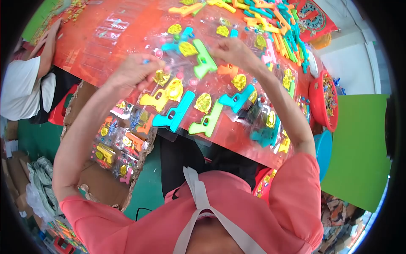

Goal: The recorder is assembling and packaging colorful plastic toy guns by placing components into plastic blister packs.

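My left hand [137, 73] is closed in a pinch above the table, beside a yellow badge-like piece [161, 78]; a speck of blue shows at its fingers. What it grips is too small to tell. My right hand [234, 53] is also closed, fingertips bent down just right of a light green toy pistol [204, 60]; anything between them is hidden. Below the hands lie a yellow toy pistol [154, 100], a blue toy pistol [176, 112], another light green toy pistol [207, 120] and a teal toy pistol [237, 100], on clear plastic with yellow badges beside them.
A heap of coloured toy pistols [275, 21] covers the table's far right. Packed toy sets lie in a cardboard box [95, 175] at lower left. A red basin [317, 99] of small pieces stands at right. Another person's arm [47, 53] rests at the far left edge.
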Demonstrator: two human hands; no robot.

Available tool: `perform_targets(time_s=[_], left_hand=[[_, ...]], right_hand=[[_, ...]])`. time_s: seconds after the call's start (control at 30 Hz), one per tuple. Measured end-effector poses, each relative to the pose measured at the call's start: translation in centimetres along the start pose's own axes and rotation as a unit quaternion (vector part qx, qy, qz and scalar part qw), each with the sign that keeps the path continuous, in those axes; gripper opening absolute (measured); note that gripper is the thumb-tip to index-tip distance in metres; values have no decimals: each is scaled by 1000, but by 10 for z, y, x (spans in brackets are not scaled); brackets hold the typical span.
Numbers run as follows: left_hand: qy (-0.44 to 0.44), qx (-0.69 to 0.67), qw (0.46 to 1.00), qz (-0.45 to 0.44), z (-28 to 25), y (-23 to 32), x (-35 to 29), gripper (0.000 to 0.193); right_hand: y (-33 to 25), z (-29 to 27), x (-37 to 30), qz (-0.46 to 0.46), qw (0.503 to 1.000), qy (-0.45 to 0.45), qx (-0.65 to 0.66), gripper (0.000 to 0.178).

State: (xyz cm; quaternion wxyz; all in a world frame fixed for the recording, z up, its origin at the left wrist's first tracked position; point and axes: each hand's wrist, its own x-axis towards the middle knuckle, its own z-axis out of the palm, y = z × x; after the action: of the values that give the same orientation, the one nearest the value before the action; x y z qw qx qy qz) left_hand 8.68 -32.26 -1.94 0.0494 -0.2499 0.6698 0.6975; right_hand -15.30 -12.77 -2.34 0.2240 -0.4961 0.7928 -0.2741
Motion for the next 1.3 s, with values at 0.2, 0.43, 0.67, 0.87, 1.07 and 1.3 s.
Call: perform_targets(time_s=[0.2, 0.43, 0.67, 0.87, 1.07, 1.3], left_hand=[[-47, 5, 999, -27, 19, -6, 5, 28], [-40, -121, 991, -32, -13, 4, -14, 21], [-12, -218, 975, 36, -35, 14, 1, 24], [62, 36, 992, 100, -48, 31, 52, 29], [74, 105, 987, 96, -50, 41, 138, 26], [28, -110, 988, 106, -78, 26, 170, 19]], right_hand=[[14, -2, -35, 33, 997, -2, 76, 24], [-3, -47, 2, -38, 987, -71, 139, 17], [-9, -12, 108, -170, 979, 63, -98, 17], [1, 8, 121, -223, 941, 186, -173, 26], [-34, -19, 48, -202, 971, 99, -79, 16], [-21, -23, 17, -158, 983, 71, -54, 14]])
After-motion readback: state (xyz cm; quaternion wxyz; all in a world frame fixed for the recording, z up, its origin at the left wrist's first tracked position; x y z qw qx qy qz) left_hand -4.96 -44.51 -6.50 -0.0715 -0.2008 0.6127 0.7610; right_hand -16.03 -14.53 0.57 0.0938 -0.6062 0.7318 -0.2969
